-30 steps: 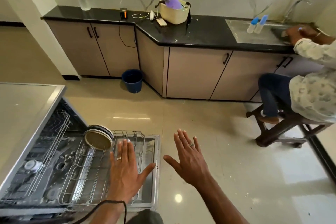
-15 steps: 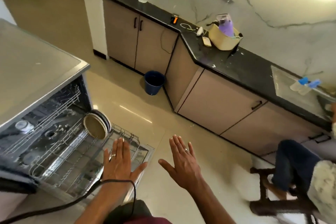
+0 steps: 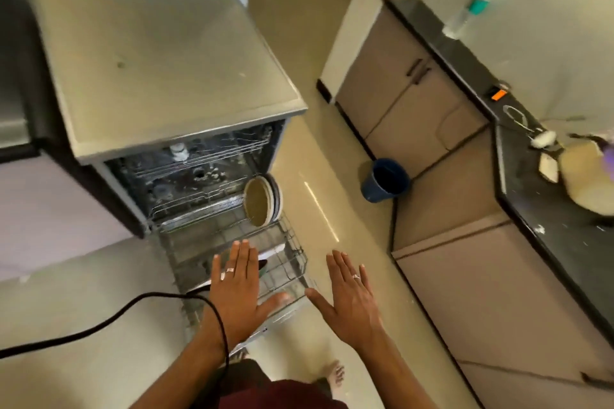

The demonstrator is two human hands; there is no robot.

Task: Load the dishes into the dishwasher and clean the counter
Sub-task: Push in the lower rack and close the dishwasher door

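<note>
Steel-wire lower rack (image 3: 232, 242) sits pulled out so we can load it; plates (image 3: 262, 196) stand on edge at its one o'clock corner. Our left hand (image 3: 237, 295) and right hand (image 3: 352, 302) hover flat, each grip spread and empty, seemingly ready to push.

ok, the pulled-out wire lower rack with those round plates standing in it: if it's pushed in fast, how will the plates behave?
The round plates stand on edge at the far corner of the wire lower rack, leaning together, so a jolt would probably rattle or tip them. They look ceramic, likely heavy and chippable. Both the left hand and right hand are open; a slow push seems safer.
</note>
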